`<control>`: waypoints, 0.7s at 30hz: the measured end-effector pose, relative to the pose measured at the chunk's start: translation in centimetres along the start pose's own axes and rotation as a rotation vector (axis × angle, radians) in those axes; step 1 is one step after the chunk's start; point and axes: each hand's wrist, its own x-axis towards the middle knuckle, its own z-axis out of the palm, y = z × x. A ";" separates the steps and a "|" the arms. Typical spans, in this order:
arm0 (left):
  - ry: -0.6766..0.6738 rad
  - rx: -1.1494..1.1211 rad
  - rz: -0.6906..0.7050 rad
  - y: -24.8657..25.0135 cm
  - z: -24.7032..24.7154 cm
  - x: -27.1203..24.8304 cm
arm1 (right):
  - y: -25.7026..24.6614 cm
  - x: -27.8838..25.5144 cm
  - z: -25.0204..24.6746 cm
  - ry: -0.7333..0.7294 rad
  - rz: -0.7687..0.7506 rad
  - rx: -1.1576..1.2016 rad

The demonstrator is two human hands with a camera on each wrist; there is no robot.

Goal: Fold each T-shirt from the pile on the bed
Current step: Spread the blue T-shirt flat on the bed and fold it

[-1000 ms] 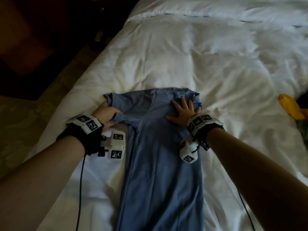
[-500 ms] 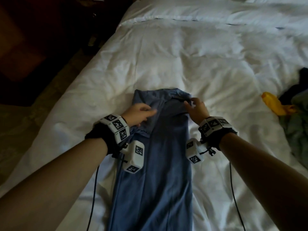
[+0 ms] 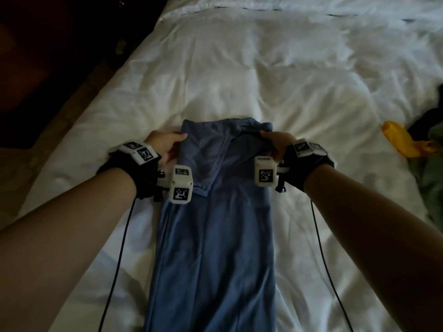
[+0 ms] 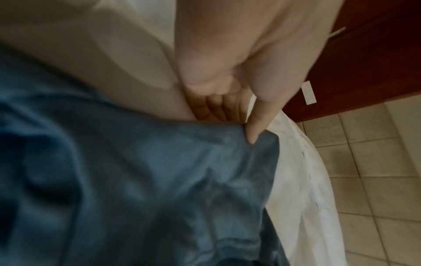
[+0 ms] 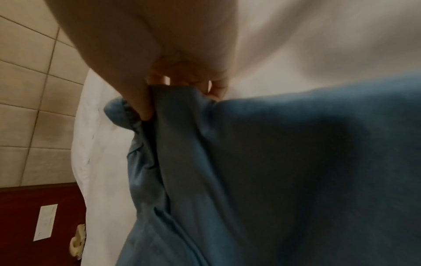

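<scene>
**Top corners pinched, cross fold next**

Blue T-shirt lying lengthwise on the white bed, now a narrow strip with both sides turned in; a second ago still wider, left sleeve sticking out. Left hand off the sleeve and at the upper left corner, thumb on top of the cloth, fingers tucked beneath, pinching. Right hand no longer spread flat on the chest, instead gripping the upper right corner by the collar, thumb pressed into bunched fabric. Lengthwise folds judged done; probably about to carry the top edge down toward the hem. Pile of other clothes waiting at the right edge, well apart
</scene>
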 end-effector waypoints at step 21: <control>-0.171 0.405 0.306 -2.0 -6.9 -15.0 | 4.8 -16.9 -4.8 -0.136 -0.288 -0.233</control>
